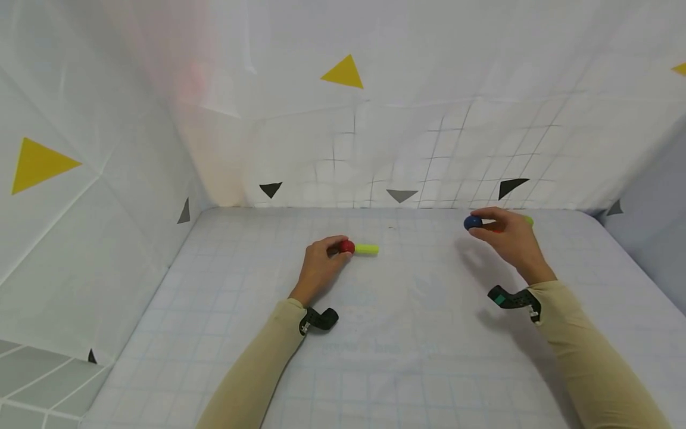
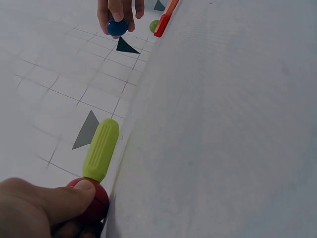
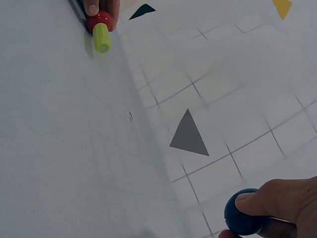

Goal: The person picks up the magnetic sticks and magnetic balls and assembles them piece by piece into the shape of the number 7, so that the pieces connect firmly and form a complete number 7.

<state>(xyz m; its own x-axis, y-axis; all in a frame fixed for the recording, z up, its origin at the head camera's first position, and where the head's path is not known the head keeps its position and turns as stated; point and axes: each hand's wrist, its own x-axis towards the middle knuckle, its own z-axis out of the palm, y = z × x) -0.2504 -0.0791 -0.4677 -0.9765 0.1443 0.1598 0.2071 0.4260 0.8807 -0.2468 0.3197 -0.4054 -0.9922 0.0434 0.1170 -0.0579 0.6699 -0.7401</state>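
In the head view my left hand (image 1: pixel 321 265) pinches a red ball (image 1: pixel 347 246) between thumb and fingers, low at the tabletop. A yellow-green ribbed stick (image 1: pixel 367 249) extends from that ball, pointing right; the left wrist view shows its end (image 2: pixel 101 151) meeting the ball. Farther right, my right hand (image 1: pixel 509 238) grips a blue ball (image 1: pixel 473 223) by its fingertips, raised over the table with a shadow below. Past the right hand lie an orange-red stick (image 2: pixel 166 19) and a green ball (image 2: pixel 154 26), mostly hidden by that hand in the head view.
The white table (image 1: pixel 375 369) carries a faint grid. White sheeting forms a back wall (image 1: pixel 300 137) and side walls, marked with yellow triangles (image 1: pixel 344 72) and with black and grey ones. Both wrists wear dark camera mounts (image 1: pixel 321 319).
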